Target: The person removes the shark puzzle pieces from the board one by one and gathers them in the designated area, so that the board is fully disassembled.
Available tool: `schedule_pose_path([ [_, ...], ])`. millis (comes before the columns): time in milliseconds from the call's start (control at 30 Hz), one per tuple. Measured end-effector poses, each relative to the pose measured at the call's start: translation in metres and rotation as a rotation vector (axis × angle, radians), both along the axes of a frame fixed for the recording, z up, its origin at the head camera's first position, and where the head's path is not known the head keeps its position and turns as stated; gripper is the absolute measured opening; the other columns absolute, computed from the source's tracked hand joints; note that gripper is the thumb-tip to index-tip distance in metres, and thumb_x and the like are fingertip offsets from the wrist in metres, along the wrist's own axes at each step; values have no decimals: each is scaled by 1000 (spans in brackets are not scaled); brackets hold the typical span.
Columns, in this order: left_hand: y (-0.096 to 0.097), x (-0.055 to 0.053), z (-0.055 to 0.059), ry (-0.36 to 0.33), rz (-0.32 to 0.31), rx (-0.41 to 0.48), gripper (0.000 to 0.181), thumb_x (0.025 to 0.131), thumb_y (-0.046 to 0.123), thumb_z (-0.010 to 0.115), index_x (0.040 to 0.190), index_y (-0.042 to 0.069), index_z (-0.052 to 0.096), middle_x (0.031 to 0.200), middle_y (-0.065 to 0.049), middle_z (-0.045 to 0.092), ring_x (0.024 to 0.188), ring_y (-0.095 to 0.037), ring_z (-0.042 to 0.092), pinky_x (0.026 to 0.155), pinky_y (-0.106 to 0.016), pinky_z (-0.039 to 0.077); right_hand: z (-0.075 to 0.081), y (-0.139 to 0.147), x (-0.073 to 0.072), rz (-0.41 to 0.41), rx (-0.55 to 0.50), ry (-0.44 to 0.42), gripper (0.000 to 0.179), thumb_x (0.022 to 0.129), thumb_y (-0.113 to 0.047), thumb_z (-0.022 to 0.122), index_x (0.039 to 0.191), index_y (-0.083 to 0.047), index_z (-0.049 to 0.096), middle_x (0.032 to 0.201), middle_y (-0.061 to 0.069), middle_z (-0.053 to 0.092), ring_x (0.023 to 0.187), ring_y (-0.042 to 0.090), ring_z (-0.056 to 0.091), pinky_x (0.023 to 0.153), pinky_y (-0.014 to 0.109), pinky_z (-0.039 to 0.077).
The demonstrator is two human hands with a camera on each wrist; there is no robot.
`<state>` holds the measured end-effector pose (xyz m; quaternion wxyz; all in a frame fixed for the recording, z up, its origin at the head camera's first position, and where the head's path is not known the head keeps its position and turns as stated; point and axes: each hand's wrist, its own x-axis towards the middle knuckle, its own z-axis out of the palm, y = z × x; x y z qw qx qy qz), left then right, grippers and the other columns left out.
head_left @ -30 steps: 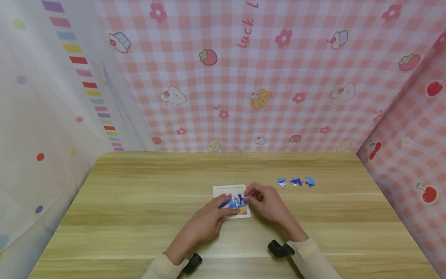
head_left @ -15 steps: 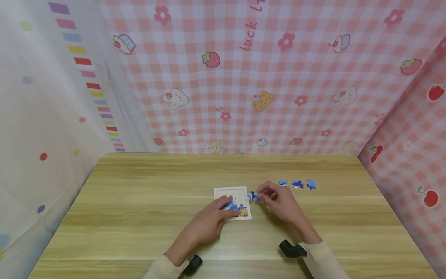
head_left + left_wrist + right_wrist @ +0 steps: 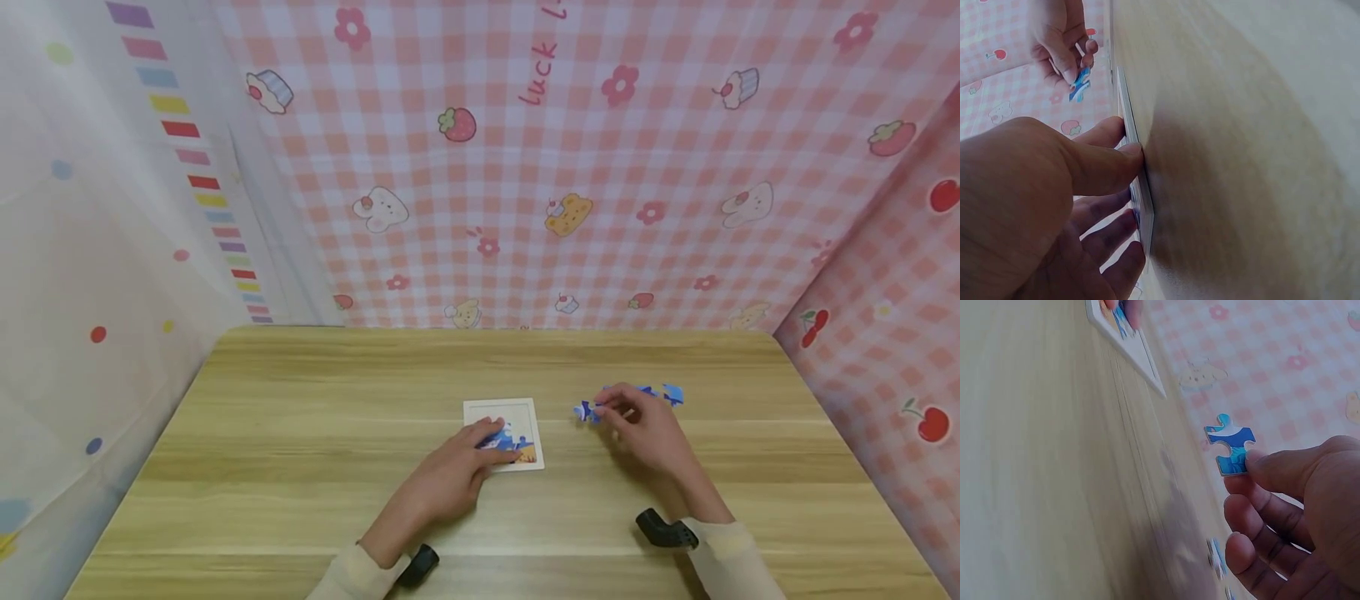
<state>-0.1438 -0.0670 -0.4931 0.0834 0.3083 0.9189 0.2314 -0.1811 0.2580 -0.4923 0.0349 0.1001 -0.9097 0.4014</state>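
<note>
Nearest, two cream sleeves come in from the near edge of the light wooden table (image 3: pixel 300 467), each wrist carrying a small black camera mount.

The left hand (image 3: pixel 450 475) lies low on the table near the middle. Its fingers are stretched forward and rest flat on the near left part of the small square white-framed puzzle tray (image 3: pixel 517 412). In the left wrist view the thumb (image 3: pixel 1104 165) presses against the tray's thin edge and the other fingers lie along its face; nothing is gripped.

The tray lies flat at the table's centre. Its near half holds fitted blue and orange pieces, while its far half shows bare white.

To the right of the tray and apart from it, the right hand (image 3: pixel 648 429) hovers just over the table. Its thumb and forefinger pinch a small blue and white jigsaw piece (image 3: pixel 1232 449), which sticks out to the left of the fingertips; the remaining fingers are loosely curled beneath.

Just beyond that hand, further right, loose blue jigsaw pieces (image 3: pixel 671 393) lie in a row on the table, partly hidden by the fingers.

Behind the table hangs a pink checked cloth backdrop (image 3: pixel 600 167) printed with strawberries, cupcakes and flowers.
</note>
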Motion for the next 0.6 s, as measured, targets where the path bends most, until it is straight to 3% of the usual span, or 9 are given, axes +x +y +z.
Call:
schedule_pose_path([
  [233, -1, 0, -2, 1, 0, 1, 43, 105, 11, 53, 141, 32, 63, 165, -4, 39, 155, -28, 33, 123, -49, 37, -3, 24, 5, -38, 42, 22, 8, 100, -18, 67, 107, -16, 71, 96, 2, 74, 79, 10, 65, 66, 21, 55],
  [600, -2, -1, -2, -2, -2, 0, 43, 106, 11, 52, 141, 32, 64, 165, -4, 38, 155, -29, 33, 124, -49, 36, -3, 65, 15, -134, 67, 7, 12, 102, -21, 64, 108, -12, 71, 95, 8, 73, 74, 5, 62, 57, 23, 52],
])
